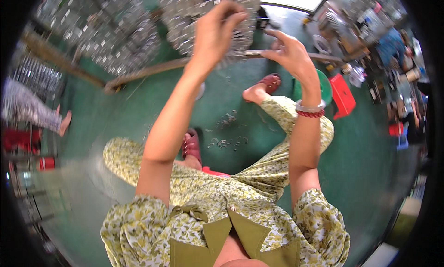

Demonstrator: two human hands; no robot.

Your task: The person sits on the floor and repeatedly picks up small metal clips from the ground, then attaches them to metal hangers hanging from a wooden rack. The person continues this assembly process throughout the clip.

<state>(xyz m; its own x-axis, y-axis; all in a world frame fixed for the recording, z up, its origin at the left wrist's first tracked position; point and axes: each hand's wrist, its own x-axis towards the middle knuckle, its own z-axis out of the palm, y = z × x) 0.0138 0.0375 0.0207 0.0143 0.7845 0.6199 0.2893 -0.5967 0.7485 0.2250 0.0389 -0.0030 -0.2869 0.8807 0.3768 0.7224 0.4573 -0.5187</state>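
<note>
Both my arms are raised in front of me toward a hanging mass of shiny, clear or silvery small pieces [182,28]. My left hand [215,33] is held up before these pieces, thumb and index finger curled together in a pinch. Whatever may be between its fingertips is too small to make out. To its right, my right hand [293,56] has thumb and index finger spread apart, the other fingers bent, and no object shows in it. A pale bangle and a red beaded bracelet [311,113] circle the right wrist.
A wooden rail [152,71] runs below the hanging pieces. A green round tub [324,87] and a red box [342,96] stand by my right knee. Small curved bits [222,142] lie on the green floor between my feet. Another person's legs [34,107] show at left.
</note>
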